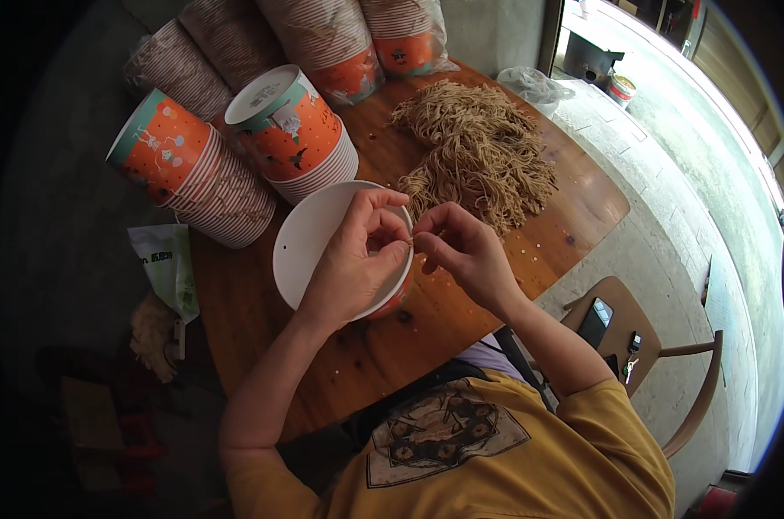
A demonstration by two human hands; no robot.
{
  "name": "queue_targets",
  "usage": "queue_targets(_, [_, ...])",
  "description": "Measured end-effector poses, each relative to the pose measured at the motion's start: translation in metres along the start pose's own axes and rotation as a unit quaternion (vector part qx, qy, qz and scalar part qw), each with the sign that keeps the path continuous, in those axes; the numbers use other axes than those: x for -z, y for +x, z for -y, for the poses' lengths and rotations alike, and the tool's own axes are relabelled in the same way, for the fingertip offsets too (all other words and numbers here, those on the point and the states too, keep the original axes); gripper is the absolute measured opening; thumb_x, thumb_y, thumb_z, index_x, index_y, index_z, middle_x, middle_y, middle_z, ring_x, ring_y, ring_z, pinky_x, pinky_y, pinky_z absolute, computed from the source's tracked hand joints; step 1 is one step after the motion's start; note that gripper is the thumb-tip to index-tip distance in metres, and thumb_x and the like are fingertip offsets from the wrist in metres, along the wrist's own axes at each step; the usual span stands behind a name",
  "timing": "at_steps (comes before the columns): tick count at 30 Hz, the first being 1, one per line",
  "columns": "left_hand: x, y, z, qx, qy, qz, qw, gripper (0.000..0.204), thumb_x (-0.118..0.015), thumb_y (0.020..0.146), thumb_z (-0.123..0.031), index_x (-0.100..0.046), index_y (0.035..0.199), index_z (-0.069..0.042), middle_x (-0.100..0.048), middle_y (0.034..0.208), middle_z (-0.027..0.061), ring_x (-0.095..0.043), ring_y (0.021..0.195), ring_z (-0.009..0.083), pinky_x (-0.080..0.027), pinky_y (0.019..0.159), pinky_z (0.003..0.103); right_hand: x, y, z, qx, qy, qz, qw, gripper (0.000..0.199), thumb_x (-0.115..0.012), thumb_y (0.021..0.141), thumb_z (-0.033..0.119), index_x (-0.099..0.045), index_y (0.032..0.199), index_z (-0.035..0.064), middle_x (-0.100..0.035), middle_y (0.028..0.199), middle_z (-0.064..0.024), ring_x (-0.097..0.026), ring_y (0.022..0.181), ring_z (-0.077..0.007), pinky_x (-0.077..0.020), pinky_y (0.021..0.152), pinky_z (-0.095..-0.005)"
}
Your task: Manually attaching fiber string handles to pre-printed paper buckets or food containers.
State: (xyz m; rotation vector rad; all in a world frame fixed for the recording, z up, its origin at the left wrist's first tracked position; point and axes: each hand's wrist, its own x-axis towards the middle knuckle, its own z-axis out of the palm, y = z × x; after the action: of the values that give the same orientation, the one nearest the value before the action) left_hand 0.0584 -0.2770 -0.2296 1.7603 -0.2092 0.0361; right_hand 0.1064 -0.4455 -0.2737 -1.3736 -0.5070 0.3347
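Observation:
My left hand (353, 259) grips the rim of a white paper bucket (310, 238) that lies tilted on the wooden table (383, 346), its white inside facing up. My right hand (461, 246) is at the same spot on the rim, fingers pinched on a thin tan string that is barely visible between the two hands. A pile of tan string handles (478, 151) lies just beyond my right hand.
Stacks of orange paper buckets (292, 130) (184, 164) lie on their sides at the table's far left, more wrapped stacks (357, 43) behind. A wooden chair (621, 333) with a phone and keys stands at the right. A white-green bag (163, 259) hangs off the left edge.

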Motion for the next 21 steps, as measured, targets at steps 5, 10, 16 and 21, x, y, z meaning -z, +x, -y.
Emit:
queue_targets(5, [0.002, 0.001, 0.0, -0.015, 0.026, 0.0, 1.0, 0.041, -0.056, 0.085, 0.005, -0.043, 0.122, -0.003, -0.057, 0.087, 0.0024, -0.056, 0.084, 0.0091, -0.045, 0.083, 0.026, 0.0, 0.003, -0.001, 0.017, -0.06, -0.015, 0.998, 0.014, -0.062, 0.091, 0.013, -0.057, 0.099, 0.0034, -0.058, 0.083, 0.003, -0.052, 0.072, -0.0031, -0.0437, 0.063, -0.018])
queue_targets(10, [0.003, 0.0, 0.0, -0.009, 0.041, -0.008, 0.999, 0.041, -0.059, 0.085, 0.003, -0.043, 0.122, -0.003, -0.059, 0.087, 0.0029, -0.057, 0.083, 0.0096, -0.045, 0.082, 0.026, -0.001, 0.004, -0.007, 0.012, -0.002, -0.019, 1.0, 0.013, -0.062, 0.091, 0.013, -0.057, 0.099, 0.0045, -0.058, 0.083, 0.0038, -0.052, 0.073, -0.002, -0.0421, 0.062, -0.0175])
queue_targets(16, [0.004, 0.001, 0.001, 0.042, -0.009, -0.014, 0.999, 0.038, -0.059, 0.087, 0.001, -0.043, 0.121, -0.002, -0.059, 0.089, 0.0025, -0.056, 0.084, 0.0084, -0.045, 0.08, 0.025, -0.003, -0.004, -0.005, 0.145, -0.167, -0.047, 0.974, 0.012, -0.063, 0.088, 0.009, -0.059, 0.099, 0.0043, -0.062, 0.08, -0.0016, -0.058, 0.065, -0.0058, -0.0448, 0.053, -0.0219])
queue_targets(21, [0.004, 0.0, 0.003, 0.049, -0.009, -0.017, 0.999, 0.037, -0.058, 0.087, 0.0, -0.043, 0.121, -0.003, -0.059, 0.09, 0.0033, -0.056, 0.084, 0.0087, -0.046, 0.079, 0.025, -0.005, -0.005, 0.004, 0.223, -0.248, -0.046, 0.942, 0.012, -0.066, 0.084, 0.006, -0.061, 0.096, 0.0043, -0.063, 0.079, -0.0037, -0.06, 0.064, -0.0091, -0.047, 0.054, -0.0235])
